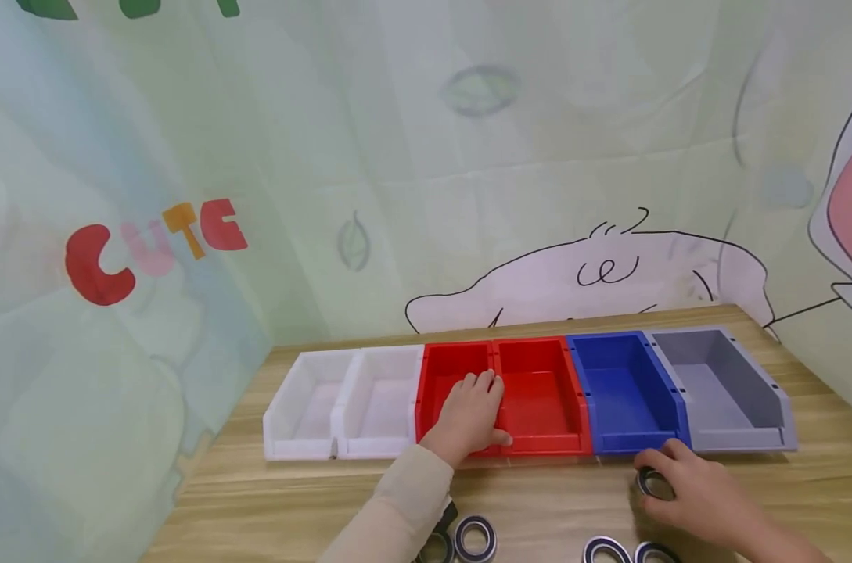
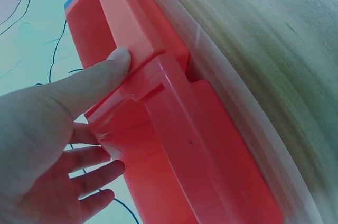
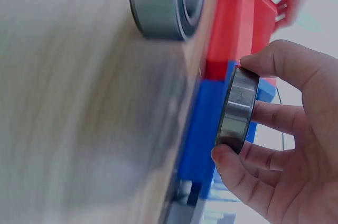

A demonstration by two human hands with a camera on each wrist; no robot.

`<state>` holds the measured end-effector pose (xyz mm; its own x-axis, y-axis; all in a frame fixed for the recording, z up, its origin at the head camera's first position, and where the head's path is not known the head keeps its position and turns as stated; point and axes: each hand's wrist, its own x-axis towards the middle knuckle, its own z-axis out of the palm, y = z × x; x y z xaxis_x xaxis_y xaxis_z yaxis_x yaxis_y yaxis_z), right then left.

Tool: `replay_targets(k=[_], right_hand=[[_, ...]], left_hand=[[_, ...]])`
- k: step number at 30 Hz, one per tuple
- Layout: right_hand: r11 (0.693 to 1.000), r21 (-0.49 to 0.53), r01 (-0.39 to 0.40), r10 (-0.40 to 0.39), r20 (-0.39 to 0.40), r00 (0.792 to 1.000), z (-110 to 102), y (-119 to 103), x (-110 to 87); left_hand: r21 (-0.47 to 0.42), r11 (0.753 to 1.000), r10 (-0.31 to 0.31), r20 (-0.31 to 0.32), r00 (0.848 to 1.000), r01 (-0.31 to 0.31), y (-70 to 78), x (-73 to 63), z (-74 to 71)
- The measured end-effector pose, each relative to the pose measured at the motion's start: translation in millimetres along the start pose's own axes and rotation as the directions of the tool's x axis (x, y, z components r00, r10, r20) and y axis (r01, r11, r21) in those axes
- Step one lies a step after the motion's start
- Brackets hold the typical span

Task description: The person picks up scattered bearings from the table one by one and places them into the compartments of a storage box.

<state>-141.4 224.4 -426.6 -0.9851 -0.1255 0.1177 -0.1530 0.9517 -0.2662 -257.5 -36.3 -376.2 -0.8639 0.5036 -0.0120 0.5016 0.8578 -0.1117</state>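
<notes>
My right hand (image 1: 707,496) pinches a metal ball bearing (image 3: 238,108) between thumb and fingertips, just in front of the blue bin (image 1: 637,442). Seen from the right wrist, the bearing stands on edge with its shiny outer ring toward the camera. My left hand (image 1: 464,414) reaches over the divider between the left red bin (image 1: 426,407) and the right red bin (image 1: 545,444). Its thumb (image 2: 120,60) rests on the bins' front rim where they meet. The other fingers (image 2: 97,179) are spread loosely over the bin opening and hold nothing.
Two white bins (image 1: 376,447) stand left of the red ones, and a grey bin (image 1: 742,439) ends the row at right. Several more bearings (image 1: 459,539) lie along the near table edge, partly cut off. A patterned curtain (image 1: 369,156) hangs behind the wooden table (image 1: 242,500).
</notes>
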Motion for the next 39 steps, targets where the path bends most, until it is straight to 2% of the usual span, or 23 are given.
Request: replay_targets(k=[6, 8, 15, 19, 23, 30, 34, 39], right_hand=[[0.998, -0.045, 0.032, -0.037, -0.116, 0.993, -10.6, 14.7, -5.6], [0.998, -0.060, 0.038, -0.045, -0.124, 0.991, -16.5, 22.9, -5.9], [0.993, -0.090, 0.080, -0.080, 0.004, 0.997, -38.4, 62.2, -2.0], [0.986, -0.139, 0.092, -0.091, 0.015, 0.996, -47.2, 77.7, 6.1], [0.987, -0.136, 0.091, -0.085, 0.049, 0.995, -52.3, 86.5, 13.4], [0.979, -0.172, 0.106, -0.109, -0.009, 0.994, -53.6, 99.8, 20.7], [0.978, -0.196, 0.067, -0.067, 0.006, 0.998, -58.5, 111.5, 26.5], [0.980, -0.196, 0.045, -0.041, 0.026, 0.999, -59.5, 113.6, 40.9]], left_hand=[[-0.021, 1.000, -0.009, 0.008, 1.000, 0.009, -1.7, -3.0, 2.5], [-0.013, 1.000, -0.009, 0.003, 1.000, 0.009, -1.0, -2.8, 3.2], [0.002, 1.000, -0.001, 0.003, 1.000, 0.001, 4.3, -1.5, 4.5], [-0.009, 1.000, -0.005, -0.001, 1.000, 0.005, 4.8, -1.3, 4.3], [-0.017, 1.000, -0.011, -0.011, 1.000, 0.011, 3.9, -1.7, 4.0], [-0.051, 0.998, -0.028, -0.001, 1.000, 0.028, 4.8, -1.7, 3.1], [-0.061, 0.998, -0.023, -0.003, 1.000, 0.023, 6.9, -0.8, 3.3], [-0.051, 0.998, -0.033, 0.003, 0.999, 0.033, 4.0, -2.8, 3.1]])
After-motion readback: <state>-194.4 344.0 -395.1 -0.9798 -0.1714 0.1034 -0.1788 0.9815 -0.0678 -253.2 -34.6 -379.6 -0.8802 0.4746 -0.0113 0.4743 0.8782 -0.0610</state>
